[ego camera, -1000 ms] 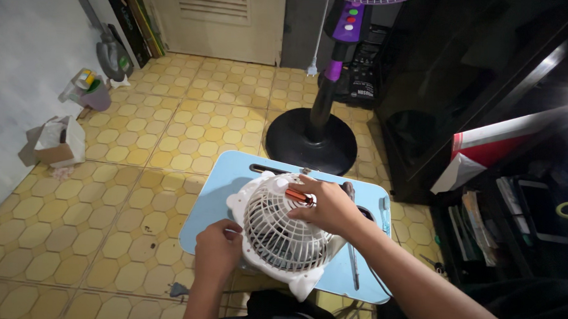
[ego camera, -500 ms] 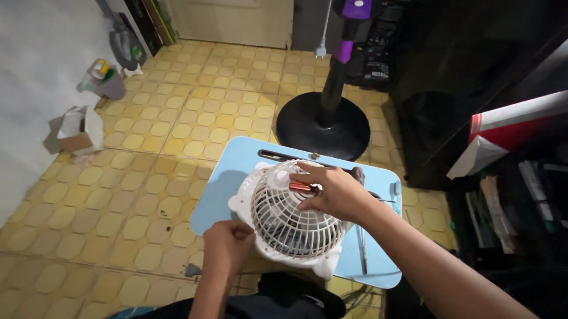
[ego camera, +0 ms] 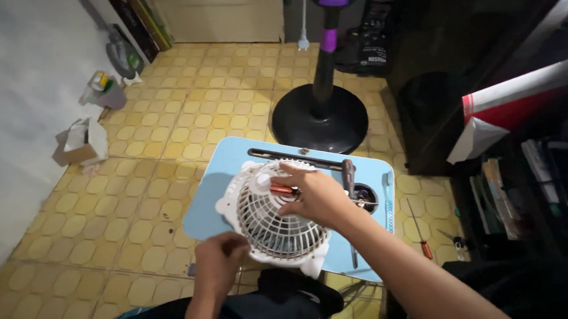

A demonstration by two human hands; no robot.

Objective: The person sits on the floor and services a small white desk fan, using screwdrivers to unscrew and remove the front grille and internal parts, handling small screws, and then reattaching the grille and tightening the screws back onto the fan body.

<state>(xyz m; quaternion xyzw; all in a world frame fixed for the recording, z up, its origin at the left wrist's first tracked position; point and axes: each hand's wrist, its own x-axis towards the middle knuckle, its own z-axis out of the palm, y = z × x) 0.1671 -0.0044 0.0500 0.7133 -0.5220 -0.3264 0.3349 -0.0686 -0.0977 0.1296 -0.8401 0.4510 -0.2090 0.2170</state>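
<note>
Since a moment ago the right hand [ego camera: 314, 195] has slid toward nine o'clock across the small white fan [ego camera: 274, 212] on the blue tray [ego camera: 214, 188], fingers pinching an orange-handled tool [ego camera: 284, 190], while the left hand [ego camera: 220, 264], fingers curled, steadies its six o'clock rim.

Both forearms bare, no sleeves; left hand [ego camera: 220, 264], right hand [ego camera: 314, 195] ungloved; dark trousers.

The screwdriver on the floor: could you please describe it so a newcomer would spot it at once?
Start at the light blue lap table on the yellow tiled floor. Just past its right edge lies the screwdriver, thin-shafted, its orange handle setting it apart from the nearby tools.
</note>
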